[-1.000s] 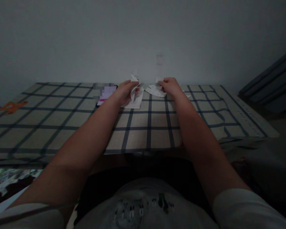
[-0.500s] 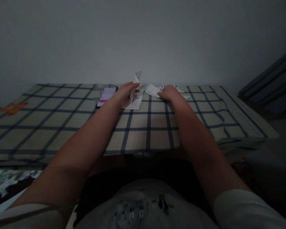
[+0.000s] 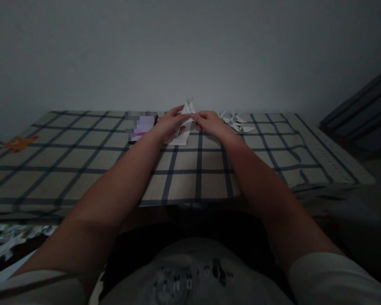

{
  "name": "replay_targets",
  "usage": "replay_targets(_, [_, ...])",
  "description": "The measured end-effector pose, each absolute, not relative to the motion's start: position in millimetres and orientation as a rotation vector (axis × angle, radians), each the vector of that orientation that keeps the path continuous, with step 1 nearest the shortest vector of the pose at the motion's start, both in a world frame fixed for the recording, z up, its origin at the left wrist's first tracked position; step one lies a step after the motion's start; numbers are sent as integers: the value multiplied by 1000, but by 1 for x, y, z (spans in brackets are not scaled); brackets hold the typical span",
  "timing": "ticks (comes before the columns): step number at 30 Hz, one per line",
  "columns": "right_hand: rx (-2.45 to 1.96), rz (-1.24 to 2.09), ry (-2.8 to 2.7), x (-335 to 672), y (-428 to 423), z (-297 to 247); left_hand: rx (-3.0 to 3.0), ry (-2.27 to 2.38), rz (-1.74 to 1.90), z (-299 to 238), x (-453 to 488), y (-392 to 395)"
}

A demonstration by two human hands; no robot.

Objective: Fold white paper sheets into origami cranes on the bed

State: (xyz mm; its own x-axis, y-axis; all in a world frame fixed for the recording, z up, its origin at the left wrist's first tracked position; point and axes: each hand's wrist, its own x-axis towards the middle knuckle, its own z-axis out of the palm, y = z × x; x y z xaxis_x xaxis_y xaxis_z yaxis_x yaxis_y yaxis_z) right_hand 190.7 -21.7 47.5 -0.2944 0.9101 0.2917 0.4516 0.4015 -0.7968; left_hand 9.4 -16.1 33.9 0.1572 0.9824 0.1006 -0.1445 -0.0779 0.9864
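Note:
Both hands meet over a small stack of printed paper (image 3: 181,138) near the back of the table. My left hand (image 3: 169,123) is closed on a white folded paper (image 3: 188,108), its pointed tips standing up above the fingers. With thumb and fingers pinched together, my right hand (image 3: 208,121) grips the right side of the folded paper; the fingertips partly hide it. Just beyond my right hand lie several small white folded paper shapes (image 3: 238,123) with pointed ends, like paper cranes.
A phone (image 3: 142,127) with a lit screen, partly blurred out, lies left of the stack. The table wears a checked cloth (image 3: 180,182) and meets a plain wall (image 3: 190,51). An orange item (image 3: 20,144) lies at the far left. Paper scraps (image 3: 9,241) show below the table at left.
My right hand has moved left from the folded shapes to my left hand. A flat folded paper that lay under it is gone from the cloth. My left hand has barely shifted.

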Motion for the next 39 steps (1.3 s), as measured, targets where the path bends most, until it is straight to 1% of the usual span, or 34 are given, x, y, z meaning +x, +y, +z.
replay_targets(8, [-1258, 748, -1832, 200, -7, 34, 1132, 829, 1372, 31, 7, -4])
replay_targets(12, [-1330, 684, -1883, 201, -9, 33, 1107, 902, 1356, 30, 6, -2])
replay_targets(16, [-1270, 673, -1887, 200, -14, 36, 1174, 1013, 1270, 27, 6, -7])
replay_targets(20, [-1204, 626, -1925, 202, -14, 36, 1237, 1016, 1218, 24, 4, -8])
replay_targets(27, [-1172, 613, -1956, 206, -10, 32, 1137, 1026, 1413, 30, 6, -9])
replay_targets(33, [-1257, 427, -1946, 210, -2, 26, 1075, 959, 1418, 32, 6, -10])
replay_targets(39, [-1112, 128, -2060, 212, 0, 22, 1037, 910, 1411, 25, 4, -3])
